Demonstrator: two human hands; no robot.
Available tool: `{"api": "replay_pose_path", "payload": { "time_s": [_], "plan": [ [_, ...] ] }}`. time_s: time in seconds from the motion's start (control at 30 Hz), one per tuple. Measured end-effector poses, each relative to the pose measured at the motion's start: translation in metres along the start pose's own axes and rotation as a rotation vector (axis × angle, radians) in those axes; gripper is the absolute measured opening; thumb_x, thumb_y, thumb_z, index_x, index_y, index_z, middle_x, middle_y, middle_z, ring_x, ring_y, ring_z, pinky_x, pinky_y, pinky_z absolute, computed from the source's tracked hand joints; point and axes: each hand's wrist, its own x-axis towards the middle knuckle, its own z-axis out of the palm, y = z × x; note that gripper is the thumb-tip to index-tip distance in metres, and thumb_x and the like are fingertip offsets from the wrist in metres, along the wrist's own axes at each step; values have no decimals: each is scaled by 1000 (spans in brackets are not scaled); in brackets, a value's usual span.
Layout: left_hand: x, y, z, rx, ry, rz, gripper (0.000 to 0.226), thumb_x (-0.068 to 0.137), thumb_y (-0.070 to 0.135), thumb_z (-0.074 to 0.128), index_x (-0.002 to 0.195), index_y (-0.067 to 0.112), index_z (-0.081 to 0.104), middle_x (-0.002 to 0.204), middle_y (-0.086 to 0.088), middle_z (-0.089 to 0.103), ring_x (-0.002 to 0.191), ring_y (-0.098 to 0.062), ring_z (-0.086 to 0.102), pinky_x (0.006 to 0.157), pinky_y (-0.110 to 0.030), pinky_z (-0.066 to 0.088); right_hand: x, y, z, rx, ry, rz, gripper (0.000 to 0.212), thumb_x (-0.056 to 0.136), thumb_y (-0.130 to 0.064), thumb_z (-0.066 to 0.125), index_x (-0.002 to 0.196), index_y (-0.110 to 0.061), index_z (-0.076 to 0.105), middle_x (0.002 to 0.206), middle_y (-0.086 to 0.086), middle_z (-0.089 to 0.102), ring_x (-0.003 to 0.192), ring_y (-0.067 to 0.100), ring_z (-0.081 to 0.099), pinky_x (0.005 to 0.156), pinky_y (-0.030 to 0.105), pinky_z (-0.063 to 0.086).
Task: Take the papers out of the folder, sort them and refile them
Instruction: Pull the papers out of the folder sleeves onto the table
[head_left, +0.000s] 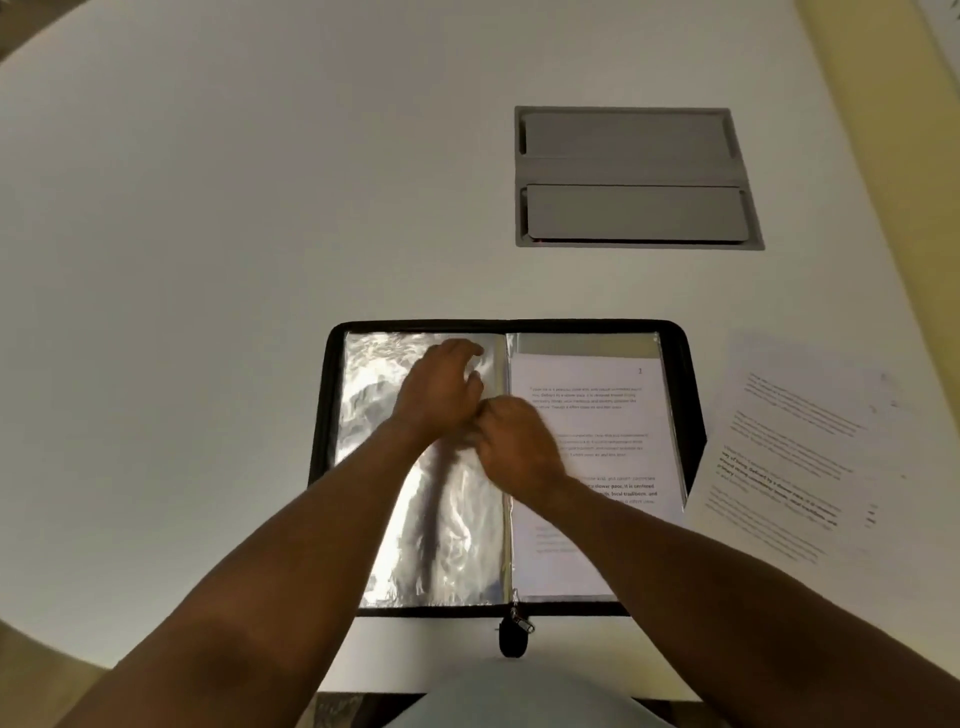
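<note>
Papers are what the work turns on, and one printed sheet (597, 457) is seen tucked in the clear sleeve just right of where the two hands meet, its top edge sitting a little below the sleeve's mouth, apparently so that it can be drawn out or pushed home from the top. At the meeting point itself, near the spine of the open folder (693, 415), the right hand (514, 441) is held with its fingers curled toward the left page, and something thin seems to be pinched there, though whether a sleeve edge is actually gripped cannot be told from this view. The left hand (441, 395) is laid just beside it, touching or nearly touching, fingers loosely bent and spread over the crinkled, shiny empty sleeve (415, 530); it is judged to be pressing the plastic flat or parting it so that the pocket can be opened. The folder is kept flat and square to the body, which leaves both pages within reach of the grip. Farther out to the right, well apart from the hands, loose printed sheets (795, 447) are fanned on the white table (208, 260), presumably set aside for sorting. Beyond the folder, away from the body, a grey recessed hatch (634, 176) is set into the table.
</note>
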Motion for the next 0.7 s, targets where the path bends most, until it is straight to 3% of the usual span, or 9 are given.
{"api": "replay_pose_path", "payload": {
  "time_s": [0.13,0.27,0.33,0.47,0.57,0.7],
  "plan": [
    [21,13,26,83,-167,69,42,90,28,57,129,15,55,132,-6,57,120,-27,53,99,-41,45,0,66,-28,-45,165,215,24,85,-12,61,107,-7,67,105,10,67,101,28,60,95,42,47],
    [44,34,46,167,-263,111,59,94,29,55,147,12,36,154,-8,34,142,-25,29,116,-41,27,12,126,-60,-175,-20,406,52,92,-23,60,140,-11,46,146,14,43,137,30,37,114,42,28],
    [55,42,55,208,-284,123,61,95,30,53,149,12,32,156,-8,29,144,-25,25,117,-41,23,20,149,-74,-272,-100,421,59,94,-30,55,147,-13,35,154,13,32,142,29,27,116,42,24],
    [70,53,68,296,-254,130,59,92,32,58,144,13,39,147,-9,42,135,-28,36,113,-42,28,32,172,-88,-297,-198,365,56,93,-32,58,142,-12,41,141,11,47,132,28,41,111,40,34],
    [77,56,73,360,-208,161,56,90,31,60,141,13,43,138,-9,49,127,-29,44,109,-42,32,36,179,-90,-297,-187,316,46,90,-28,62,132,-12,53,127,10,57,117,27,52,100,38,43],
    [83,57,76,338,-165,207,44,89,24,62,131,12,55,125,-10,56,117,-29,50,102,-41,36,35,179,-90,-258,-167,292,33,89,-23,63,120,-12,60,113,9,59,105,27,54,90,40,45]
  ]
}}
